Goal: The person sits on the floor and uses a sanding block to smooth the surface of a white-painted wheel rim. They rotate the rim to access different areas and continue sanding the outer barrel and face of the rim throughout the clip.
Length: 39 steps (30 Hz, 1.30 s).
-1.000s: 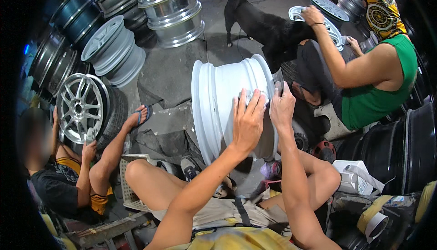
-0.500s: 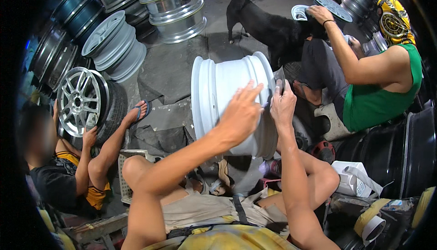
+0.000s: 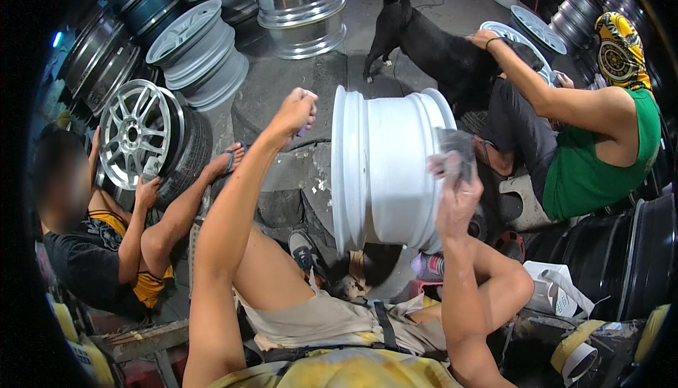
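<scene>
A white wheel rim (image 3: 395, 169) stands in front of my knees, its barrel facing me. My right hand (image 3: 459, 204) is at the rim's right edge, its fingers closed on a dark grey sheet that looks like sandpaper (image 3: 456, 149), blurred by motion. To the left of the rim, my left hand (image 3: 295, 115) is raised and apart from it. Its fingers are curled round something small; only a purplish bit shows below them, so I cannot make out what it is.
On the left, a seated person holds a spoked silver wheel (image 3: 132, 134) against a tyre (image 3: 194, 148). A person in a green top (image 3: 600, 169) sits at right beside a black dog (image 3: 438, 45). Stacked rims (image 3: 300, 14) stand behind; a white box-shaped thing (image 3: 551, 289) is near my right knee.
My left hand has left the rim, swung up and left, and closed. My right hand has moved down slightly with the sheet. The rim sits farther right in view, as the view has shifted.
</scene>
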Tool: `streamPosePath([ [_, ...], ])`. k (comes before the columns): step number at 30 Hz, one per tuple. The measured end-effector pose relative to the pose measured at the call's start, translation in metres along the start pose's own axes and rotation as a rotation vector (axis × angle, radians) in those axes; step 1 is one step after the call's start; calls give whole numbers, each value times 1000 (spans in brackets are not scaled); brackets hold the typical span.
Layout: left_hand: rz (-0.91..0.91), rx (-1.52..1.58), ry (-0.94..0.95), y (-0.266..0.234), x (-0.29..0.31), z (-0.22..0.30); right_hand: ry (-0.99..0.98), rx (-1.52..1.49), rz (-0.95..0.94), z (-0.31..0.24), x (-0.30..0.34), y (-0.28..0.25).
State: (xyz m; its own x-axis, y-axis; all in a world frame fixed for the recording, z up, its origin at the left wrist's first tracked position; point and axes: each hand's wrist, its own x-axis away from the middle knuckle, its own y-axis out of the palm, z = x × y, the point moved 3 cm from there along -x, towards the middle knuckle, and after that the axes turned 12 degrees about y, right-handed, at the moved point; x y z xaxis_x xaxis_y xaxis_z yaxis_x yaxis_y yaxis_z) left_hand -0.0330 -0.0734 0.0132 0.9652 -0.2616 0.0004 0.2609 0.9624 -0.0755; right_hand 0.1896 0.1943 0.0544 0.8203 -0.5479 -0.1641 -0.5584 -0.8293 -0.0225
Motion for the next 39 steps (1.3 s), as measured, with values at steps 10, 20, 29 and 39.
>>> streamPosePath([
  [10, -88, -412, 159, 32, -7, -19, 534, -382, -260, 34, 7, 44],
  [20, -388, -68, -191, 25, 32, 10, 591, -375, -356, 24, 15, 53],
  [29, -695, -318, -204, 15, 42, 36, 485, -114, -388, 16, 22, 54],
  [39, 30, -772, -204, 73, -25, 7, 242, 294, -244, 15, 40, 77],
])
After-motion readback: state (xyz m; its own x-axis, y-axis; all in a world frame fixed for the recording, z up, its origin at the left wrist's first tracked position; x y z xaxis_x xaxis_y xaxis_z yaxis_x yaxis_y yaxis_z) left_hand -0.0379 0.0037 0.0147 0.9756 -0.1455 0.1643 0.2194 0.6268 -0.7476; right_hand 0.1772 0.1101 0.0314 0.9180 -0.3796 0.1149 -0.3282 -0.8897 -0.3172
